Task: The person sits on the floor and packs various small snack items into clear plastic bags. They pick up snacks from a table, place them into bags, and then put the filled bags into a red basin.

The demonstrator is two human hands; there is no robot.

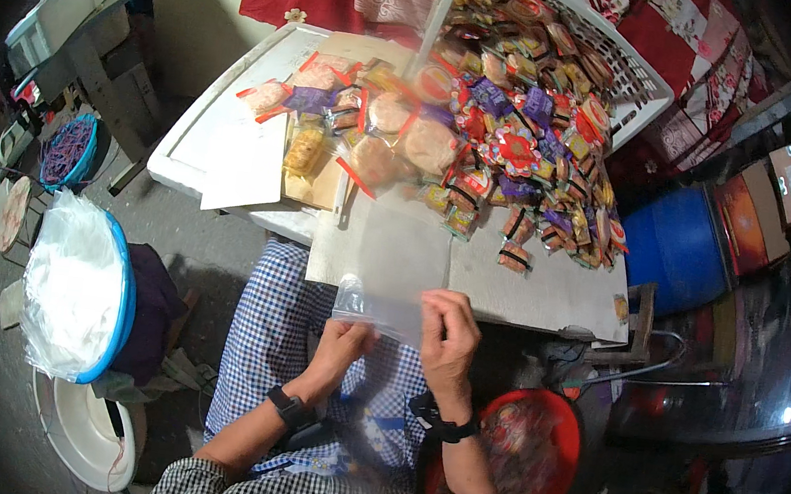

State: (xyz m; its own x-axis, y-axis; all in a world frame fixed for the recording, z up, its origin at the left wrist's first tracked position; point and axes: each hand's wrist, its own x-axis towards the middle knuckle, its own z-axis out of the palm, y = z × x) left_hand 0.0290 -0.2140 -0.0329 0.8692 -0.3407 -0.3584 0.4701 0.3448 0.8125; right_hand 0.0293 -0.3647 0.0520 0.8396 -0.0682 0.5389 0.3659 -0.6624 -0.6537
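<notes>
A clear plastic bag [393,268] lies flat over the near edge of the table, its near end above my lap. My left hand [345,343] grips the near end of the bag between thumb and fingers. Beside the bag's right edge is my right hand [449,325], fingers bent; whether it pinches the plastic cannot be told. Beyond the bag lie several round wrapped pastries [429,146] with red-edged wrappers. A large pile of small wrapped snacks [522,144] spreads to the right, some in purple or red wrapping.
A white perforated basket [643,92] lies tipped behind the pile. Cardboard covers the white table [191,131]. At left, a blue basin [122,290] holds clear plastic bags [70,285]. A red basin [566,446] with wrapped items stands low right, below a blue barrel [678,240].
</notes>
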